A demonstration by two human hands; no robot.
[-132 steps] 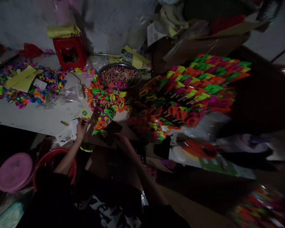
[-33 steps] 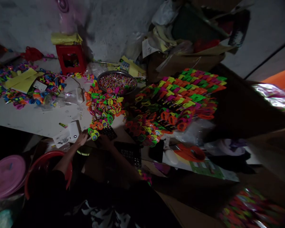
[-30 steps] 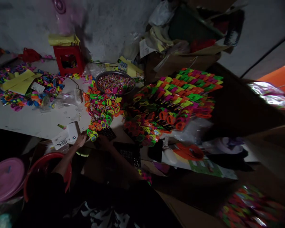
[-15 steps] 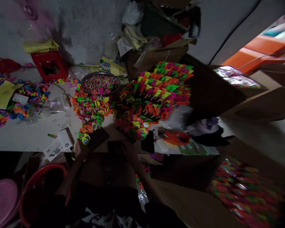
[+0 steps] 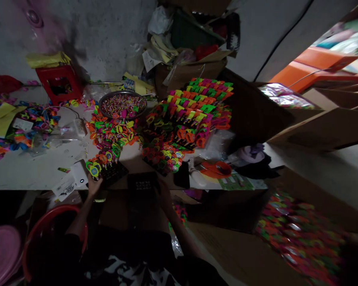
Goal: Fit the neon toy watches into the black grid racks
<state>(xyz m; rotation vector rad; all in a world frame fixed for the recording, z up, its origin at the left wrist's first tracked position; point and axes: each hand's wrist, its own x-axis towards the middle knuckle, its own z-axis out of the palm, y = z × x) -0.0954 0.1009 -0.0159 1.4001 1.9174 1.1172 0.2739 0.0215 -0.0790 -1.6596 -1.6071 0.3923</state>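
Note:
My left hand [image 5: 94, 185] is closed on the near left corner of a black slotted tray [image 5: 117, 173] at the table's front edge. A row of bright toy watches [image 5: 105, 159] stands in that tray's far and left side; the remaining slots show bare. My right hand [image 5: 164, 191] is closed on the right side of a second black tray [image 5: 142, 182], tilted so its slots show. Its fingers are partly lost in the dark. Beyond the trays lies a loose heap of toy watches [image 5: 113, 129]. To the right, another tray of watches [image 5: 164, 155] rests on the table.
A metal bowl of small wrapped candies [image 5: 122, 105] stands behind the heap. Stacked watch-filled trays [image 5: 199, 103] rise at centre right. A white power bank [image 5: 79, 173], dark phone [image 5: 181, 174] and orange scissors-like tool [image 5: 216, 169] lie near the front edge. A red bucket [image 5: 26, 254] stands below left.
My left hand and its tray have shifted slightly left. The tray in my right hand has come up and tilted, showing more of its slots. The whole view has turned a little right.

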